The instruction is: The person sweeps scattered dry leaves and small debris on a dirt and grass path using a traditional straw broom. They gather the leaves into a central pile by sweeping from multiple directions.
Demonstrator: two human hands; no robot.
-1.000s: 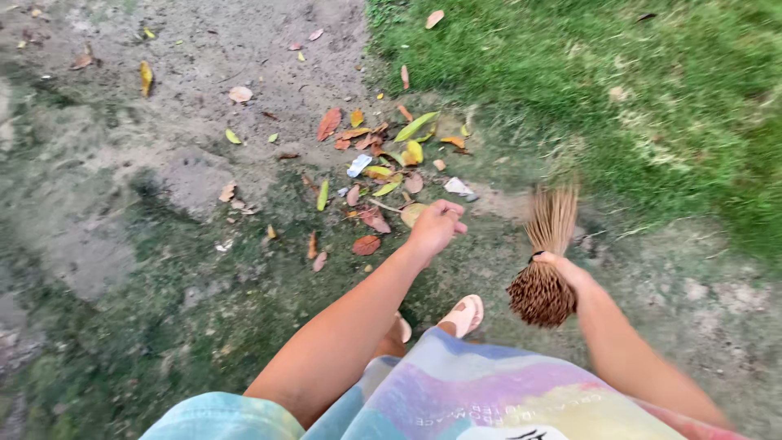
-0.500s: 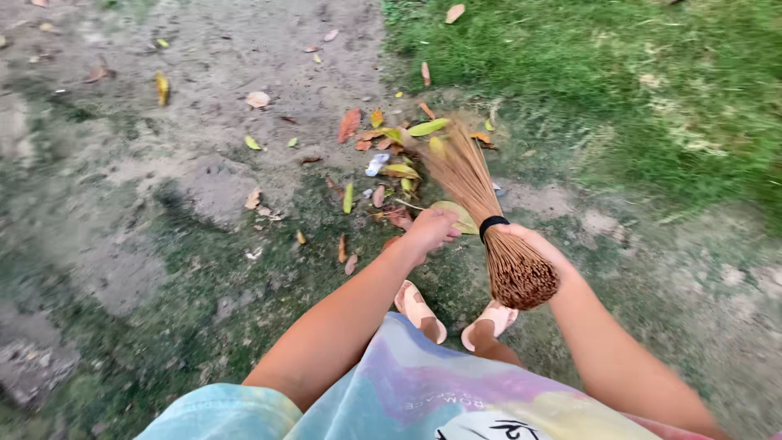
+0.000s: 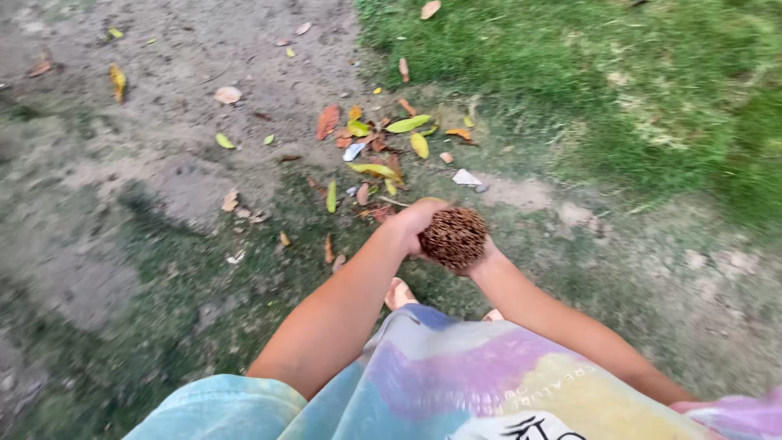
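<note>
Hands meeting at centre, over mossy dirt. Left hand (image 3: pixel 417 220) curling around near side of broom (image 3: pixel 454 238), gripping; right hand (image 3: pixel 481 259) mostly hidden behind broom's cut end, apparently clutching it too, grip unclear. Broom pointing away, butt end facing camera, bristles out of sight. Leaves (image 3: pixel 383 147) lying scattered just beyond hands, red, yellow, green, near grass (image 3: pixel 619 90) edge. Foot (image 3: pixel 397 293) showing below hands, above pastel shirt (image 3: pixel 456 383).

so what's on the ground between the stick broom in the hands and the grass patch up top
In the head view, the broom is apart from the grass. Between them lie a scatter of fallen leaves, a pale scrap and bare dirt.
</note>
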